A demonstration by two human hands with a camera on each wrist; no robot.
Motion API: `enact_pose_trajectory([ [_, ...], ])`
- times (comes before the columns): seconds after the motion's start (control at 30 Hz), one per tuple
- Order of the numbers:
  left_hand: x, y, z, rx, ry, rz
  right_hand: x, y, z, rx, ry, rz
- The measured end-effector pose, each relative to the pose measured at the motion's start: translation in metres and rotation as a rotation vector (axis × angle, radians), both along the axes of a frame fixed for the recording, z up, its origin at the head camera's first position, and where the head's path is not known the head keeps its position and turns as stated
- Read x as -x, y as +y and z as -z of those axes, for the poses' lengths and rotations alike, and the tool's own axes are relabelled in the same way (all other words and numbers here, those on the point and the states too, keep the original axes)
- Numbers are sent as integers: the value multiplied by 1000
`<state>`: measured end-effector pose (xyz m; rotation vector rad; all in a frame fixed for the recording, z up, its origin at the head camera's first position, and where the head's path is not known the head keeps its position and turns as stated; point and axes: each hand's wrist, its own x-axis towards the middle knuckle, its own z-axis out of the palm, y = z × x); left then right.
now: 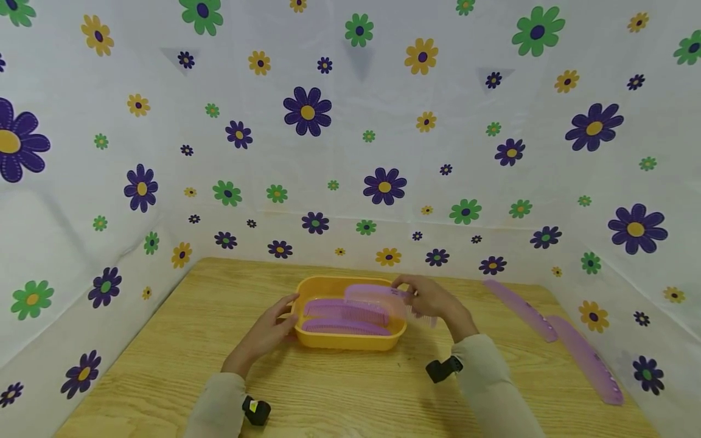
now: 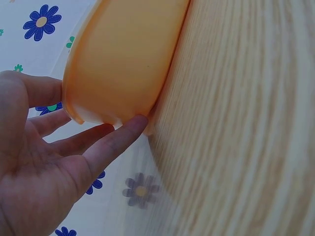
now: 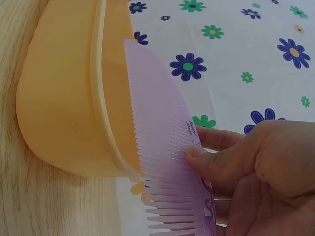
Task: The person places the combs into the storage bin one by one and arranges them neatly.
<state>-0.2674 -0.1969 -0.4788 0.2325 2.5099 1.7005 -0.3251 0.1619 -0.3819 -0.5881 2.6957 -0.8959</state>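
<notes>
At the right end of the yellow basket (image 1: 350, 340), our right hand (image 1: 432, 301) pinches a purple comb (image 3: 167, 147) between thumb and fingers, its free end reaching over the rim. Our left hand (image 1: 268, 331) lies open, its straight fingers (image 2: 115, 140) touching the basket's left wall where it meets the wooden table (image 1: 339, 401). Inside the basket we see two more purple combs (image 1: 345, 316) lying side by side. Farther right, well apart from the basket, two long purple combs (image 1: 553, 331) rest against the flowered backdrop (image 1: 350, 152).
</notes>
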Motion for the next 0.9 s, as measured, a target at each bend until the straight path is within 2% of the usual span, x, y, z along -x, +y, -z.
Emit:
enact_pose_trajectory([
  [0.33, 1, -2, 0, -14, -1, 24, 1, -11, 1, -18, -4, 31],
  [0.6, 3, -1, 2, -9, -15, -6, 4, -17, 3, -25, 10, -5],
  [0.9, 2, -2, 2, -6, -1, 16, 4, -26, 8, -5, -6, -7],
])
